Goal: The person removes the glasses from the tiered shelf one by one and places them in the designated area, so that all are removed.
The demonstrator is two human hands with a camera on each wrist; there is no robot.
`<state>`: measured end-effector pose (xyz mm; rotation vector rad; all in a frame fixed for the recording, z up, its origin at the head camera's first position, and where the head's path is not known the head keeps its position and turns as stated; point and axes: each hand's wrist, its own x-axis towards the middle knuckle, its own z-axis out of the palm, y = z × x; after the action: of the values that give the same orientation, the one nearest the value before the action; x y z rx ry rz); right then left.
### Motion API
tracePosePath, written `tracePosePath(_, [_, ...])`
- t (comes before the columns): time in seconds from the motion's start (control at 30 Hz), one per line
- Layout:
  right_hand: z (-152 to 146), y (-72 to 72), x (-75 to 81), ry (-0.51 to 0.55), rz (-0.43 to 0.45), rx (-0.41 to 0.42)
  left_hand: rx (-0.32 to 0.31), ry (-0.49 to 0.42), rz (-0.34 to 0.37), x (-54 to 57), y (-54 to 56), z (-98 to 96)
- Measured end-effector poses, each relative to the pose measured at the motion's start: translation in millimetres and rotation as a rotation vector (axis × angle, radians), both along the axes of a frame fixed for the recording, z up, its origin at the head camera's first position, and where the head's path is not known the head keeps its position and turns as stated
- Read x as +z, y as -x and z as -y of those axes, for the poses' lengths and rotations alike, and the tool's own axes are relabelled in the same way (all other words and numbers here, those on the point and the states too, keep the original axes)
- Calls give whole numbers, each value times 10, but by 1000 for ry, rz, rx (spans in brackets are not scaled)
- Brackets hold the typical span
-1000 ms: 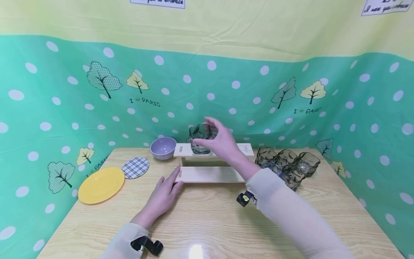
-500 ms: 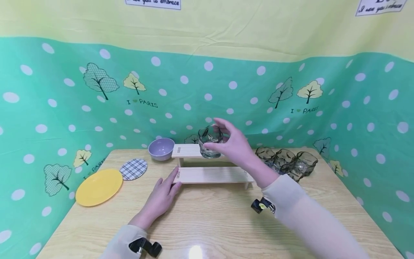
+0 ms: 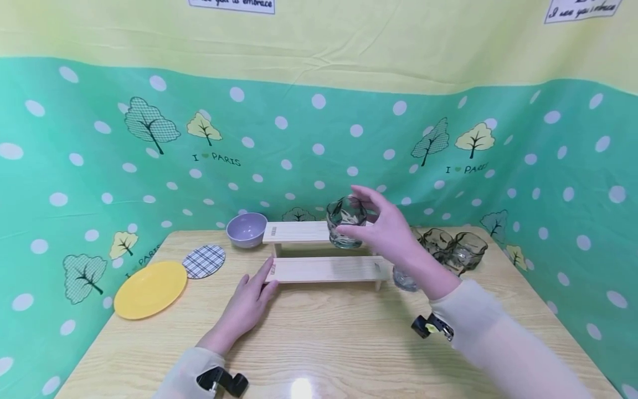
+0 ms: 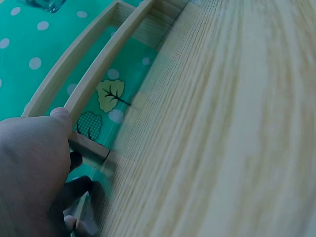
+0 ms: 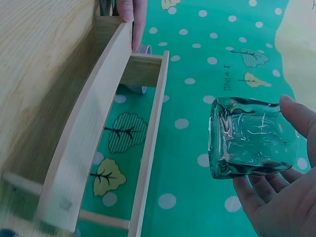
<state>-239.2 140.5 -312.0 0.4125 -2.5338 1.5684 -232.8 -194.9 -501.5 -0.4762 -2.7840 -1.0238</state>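
Observation:
In the head view my right hand holds a clear, wavy-sided glass upright, thumb in front and fingers behind. The glass is in the air by the right part of the upper board of a two-step wooden shelf. In the right wrist view the glass appears apart from the shelf. My left hand grips the left end of the lower board, thumb at its front edge. Seen from the left wrist, the thumb of the left hand lies on a board edge; some fingers are in shadow.
Several smoky glasses stand right of the shelf, partly hidden by the right arm. A purple bowl, a checked coaster and a yellow plate sit to the left. A polka-dot cloth hangs behind the table.
My right hand has carried the glass rightward and slightly nearer, off its place above the middle of the upper board. My left hand stays at the shelf's left end.

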Motion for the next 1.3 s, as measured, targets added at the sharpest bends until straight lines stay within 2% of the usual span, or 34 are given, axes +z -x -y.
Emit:
tracePosePath(0.47, [-413,-93,-68,-68,9,-67,-6,-2,-10,5,-5,-13])
tracePosePath(0.73, [-612,-200,-93,-68,20,-89,-6,-1,-8,2,3,-8])
tracePosePath(1.3, [-1155,-425,-213,-160,45,-215,-6,5,9,2,-4,6])
